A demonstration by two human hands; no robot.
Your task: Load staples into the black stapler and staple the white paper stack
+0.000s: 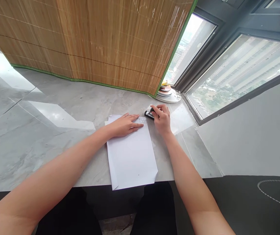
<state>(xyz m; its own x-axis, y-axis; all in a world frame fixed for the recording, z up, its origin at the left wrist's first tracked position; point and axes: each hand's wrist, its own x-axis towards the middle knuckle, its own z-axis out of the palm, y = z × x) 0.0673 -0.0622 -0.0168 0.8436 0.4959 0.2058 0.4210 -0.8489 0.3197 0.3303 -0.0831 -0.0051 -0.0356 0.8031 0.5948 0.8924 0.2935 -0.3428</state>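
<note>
The only writing was a small cluster of dark marks [142,120] near the top right corner of the white paper [132,156], too small to read; no brand could be made out on the black object [149,114].

The paper looked smooth and matte, its lower corners creased, and its bottom edge hung past the lip of the glossy, grey-veined stone counter [44,143] at the lower centre of the frame. A slatted, straw-coloured blind [100,42] with green edging filled the upper middle, and a stack of round plates [166,94] stood by the grey-framed window [244,71] at upper right.

The left hand [125,125] lay flat across the upper part of the sheet, its fingers parted, the marks showing by its fingertips. Right of centre, just beyond the sheet's top right corner, the right hand [162,118] had its fingers drawn together around the dark upper part of the black object, whose low, shiny end stuck out leftward beneath them.
</note>
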